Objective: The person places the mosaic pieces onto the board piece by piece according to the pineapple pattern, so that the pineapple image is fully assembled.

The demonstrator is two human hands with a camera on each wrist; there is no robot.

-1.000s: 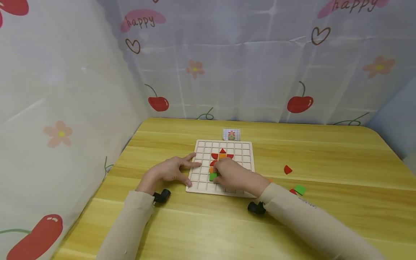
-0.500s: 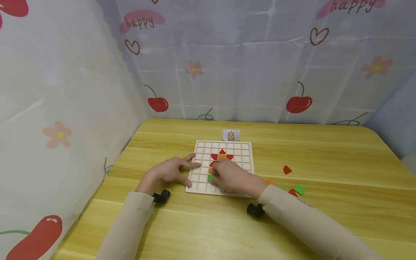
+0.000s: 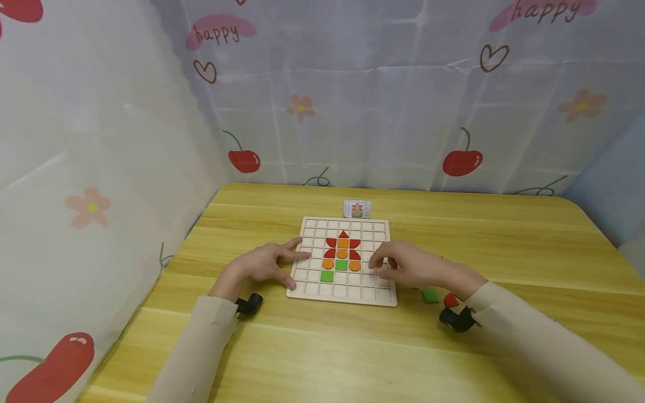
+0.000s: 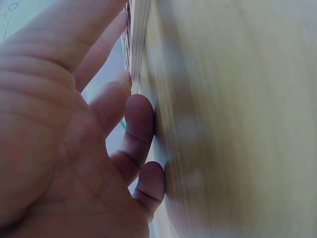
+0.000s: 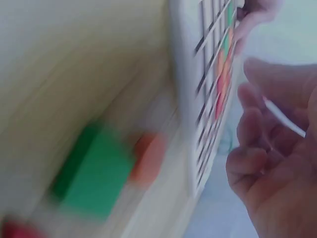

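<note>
A pale wooden grid board (image 3: pixel 307 288) lies flat on the table. My left hand (image 3: pixel 264 262) rests at its left side, fingers spread over the edge; in the left wrist view, some fingertips touch the tabletop. Red and orange pieces form a figure on the grid, with an orange disc (image 3: pixel 355 266) on the right. One green square (image 3: pixel 341 265) sits mid-figure, and another green square (image 3: pixel 327 276) lies lower left. My right hand (image 3: pixel 415 265) is above the board's right edge, fingers loosely bent, with no piece visible between them.
A small pattern card (image 3: pixel 357 209) lies behind the board. Right of it, partly under my right arm, are a loose green piece (image 3: pixel 430 295) and a red piece (image 3: pixel 450 300). An orange piece (image 5: pixel 148 158) shows blurred in the right wrist view.
My right hand has left the lower-left green square and moved right to the board's edge, uncovering the figure. That green square now lies within its cell. The left hand stays put.
</note>
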